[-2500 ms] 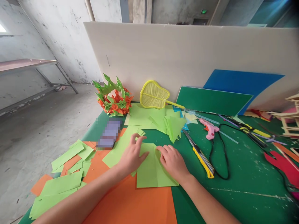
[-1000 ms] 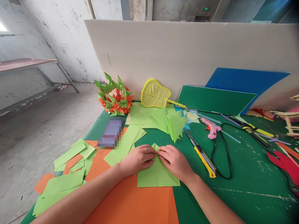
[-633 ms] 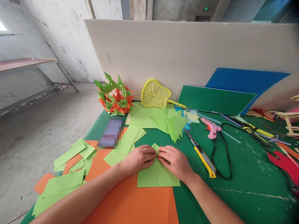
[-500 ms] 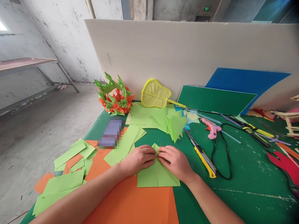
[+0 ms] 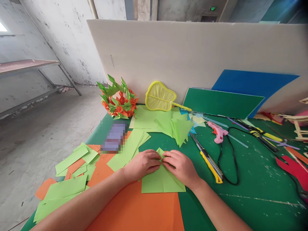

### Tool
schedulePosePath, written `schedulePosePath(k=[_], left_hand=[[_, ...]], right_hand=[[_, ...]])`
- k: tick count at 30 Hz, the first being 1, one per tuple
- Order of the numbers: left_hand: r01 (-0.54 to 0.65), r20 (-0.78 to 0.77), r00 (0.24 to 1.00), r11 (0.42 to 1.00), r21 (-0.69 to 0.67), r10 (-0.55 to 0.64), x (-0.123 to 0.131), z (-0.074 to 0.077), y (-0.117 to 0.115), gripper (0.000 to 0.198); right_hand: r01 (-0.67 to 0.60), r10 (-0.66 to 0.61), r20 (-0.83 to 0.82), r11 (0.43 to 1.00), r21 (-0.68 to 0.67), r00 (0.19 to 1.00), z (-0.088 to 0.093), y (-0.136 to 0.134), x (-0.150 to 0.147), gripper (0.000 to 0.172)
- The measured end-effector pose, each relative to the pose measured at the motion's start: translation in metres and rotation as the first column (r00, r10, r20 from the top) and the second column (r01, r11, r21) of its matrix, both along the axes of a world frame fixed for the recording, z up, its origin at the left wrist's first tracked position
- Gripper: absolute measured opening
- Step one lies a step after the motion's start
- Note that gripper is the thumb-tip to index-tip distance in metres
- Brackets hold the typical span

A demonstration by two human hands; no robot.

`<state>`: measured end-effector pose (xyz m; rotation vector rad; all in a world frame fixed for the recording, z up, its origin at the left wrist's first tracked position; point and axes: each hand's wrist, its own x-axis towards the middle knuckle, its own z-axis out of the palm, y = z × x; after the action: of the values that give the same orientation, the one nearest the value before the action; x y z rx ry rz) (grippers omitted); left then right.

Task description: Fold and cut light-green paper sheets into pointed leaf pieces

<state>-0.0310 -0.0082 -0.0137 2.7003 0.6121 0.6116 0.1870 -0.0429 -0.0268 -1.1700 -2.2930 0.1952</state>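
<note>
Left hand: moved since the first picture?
Yes: against the yellow utility knife, the left hand has shifted right and slightly nearer the wearer, over the green paper.

a rough craft workshop: stained walls [image 5: 67, 41], a glue gun [image 5: 218, 136], a utility knife [image 5: 209, 165].

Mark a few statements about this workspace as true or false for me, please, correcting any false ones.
1. The left hand and right hand both touch the folded light-green paper sheet. True.
2. The orange-and-green folded-paper ring is right of the yellow rounded fan. False: it is on the left.
3. The yellow-handled utility knife lies right of both hands. True.
4. The pink plastic glue gun is in the right hand. False: it lies on the green tabletop.
</note>
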Motion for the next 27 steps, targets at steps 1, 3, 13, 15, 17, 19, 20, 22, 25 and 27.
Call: schedulePosePath(k=[1, 3, 13, 15, 17, 19, 20, 22, 25, 27], left_hand=[[0.000, -0.006, 1.000, 1.000, -0.001, 0.000, 0.0000, 0.0001, -0.0001, 0.025], [0.000, -0.019, 1.000, 1.000, -0.002, 0.000, 0.0000, 0.0006, -0.0004, 0.025], [0.024, -0.027, 0.999, 0.998, 0.062, -0.022, 0.0006, 0.0032, 0.0001, 0.027], [0.022, -0.027, 0.999, 0.996, 0.082, -0.020, 0.0001, 0.0021, 0.0001, 0.027], [0.023, -0.036, 0.999, 0.995, 0.097, -0.019, -0.0004, 0.0017, -0.0001, 0.026], [0.020, -0.056, 0.998, 0.995, 0.099, -0.015, -0.0008, 0.0027, -0.0006, 0.026], [0.017, -0.067, 0.998, 0.995, 0.095, -0.011, -0.0009, 0.0036, -0.0008, 0.026], [0.008, -0.086, 0.996, 0.997, 0.082, -0.001, -0.0011, 0.0057, -0.0013, 0.028], [-0.001, -0.111, 0.994, 0.998, 0.058, 0.008, -0.0013, 0.0075, -0.0018, 0.029], [-0.005, -0.119, 0.993, 0.999, 0.047, 0.011, -0.0013, 0.0075, -0.0019, 0.029]], right_hand=[[0.000, 0.000, -0.001, 1.000, -0.001, 1.000, 0.0002, 0.0001, 0.0000, 0.016], [-0.001, 0.001, -0.002, 1.000, 0.000, 1.000, 0.0001, 0.0005, 0.0000, 0.016], [-0.015, 0.015, -0.037, 1.000, 0.019, 0.999, -0.0038, 0.0010, 0.0007, 0.015], [-0.014, 0.014, -0.036, 1.000, 0.013, 0.999, -0.0045, 0.0011, 0.0006, 0.014], [-0.018, 0.018, -0.037, 1.000, 0.011, 0.999, -0.0047, 0.0014, -0.0001, 0.014], [-0.027, 0.027, -0.035, 1.000, 0.008, 0.999, -0.0043, 0.0019, -0.0014, 0.016], [-0.030, 0.031, -0.030, 1.000, 0.004, 0.999, -0.0039, 0.0022, -0.0022, 0.017], [-0.031, 0.030, -0.009, 0.999, -0.009, 0.999, -0.0033, 0.0027, -0.0035, 0.022], [-0.026, 0.027, 0.046, 0.999, -0.038, 0.999, -0.0041, 0.0037, -0.0049, 0.037], [-0.010, 0.015, 0.094, 0.998, -0.056, 0.995, -0.0053, 0.0043, -0.0063, 0.047]])
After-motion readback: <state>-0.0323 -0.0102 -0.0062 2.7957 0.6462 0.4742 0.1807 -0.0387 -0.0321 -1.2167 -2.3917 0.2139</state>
